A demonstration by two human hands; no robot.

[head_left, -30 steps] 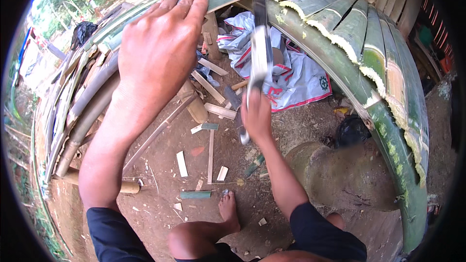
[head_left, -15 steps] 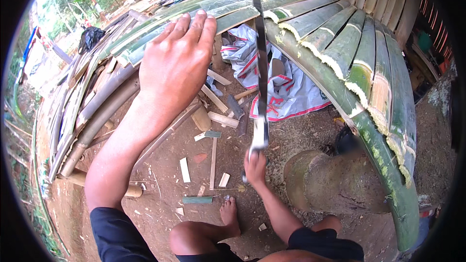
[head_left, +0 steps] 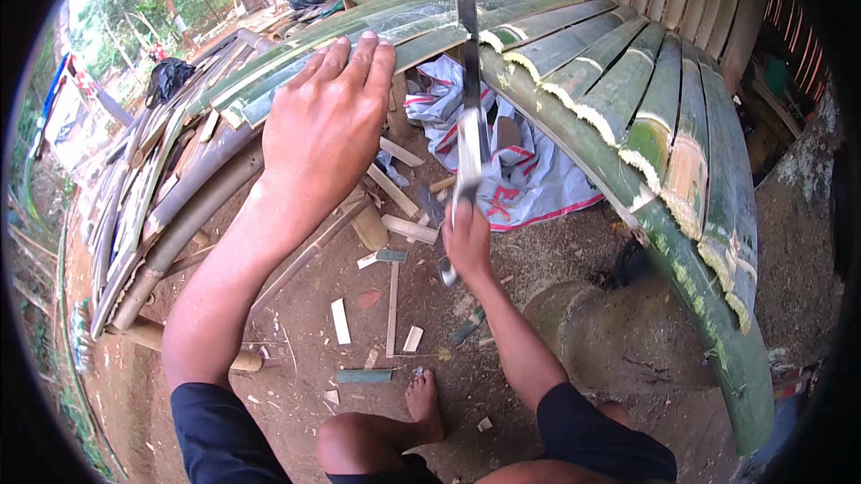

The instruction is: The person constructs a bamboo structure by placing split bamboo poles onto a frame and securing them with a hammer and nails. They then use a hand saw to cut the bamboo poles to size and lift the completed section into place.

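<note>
My left hand (head_left: 327,112) lies flat, fingers stretched out and pointing away from me, on a row of green split bamboo slats (head_left: 260,103). In my right hand (head_left: 467,237) is the handle of a hand saw with a long dark blade (head_left: 471,62). The blade points away from me and crosses the slats at the edge of a cut. To its right, the slats (head_left: 655,103) have pale, rough, freshly cut ends along a thick curved bamboo pole (head_left: 682,278). Exactly where the teeth meet the bamboo is hard to make out.
A grey-white sack with red stripes (head_left: 543,179) lies beneath the slats. Bamboo offcuts (head_left: 341,321) are scattered on the dirt floor near my bare foot (head_left: 421,399). A large rounded stone-like block (head_left: 619,340) stands to the right. More bamboo strips (head_left: 134,179) are stacked at the left.
My right hand has pushed the saw forward, away from me. A green offcut now shows on the ground below that hand. My left hand stays in nearly the same place.
</note>
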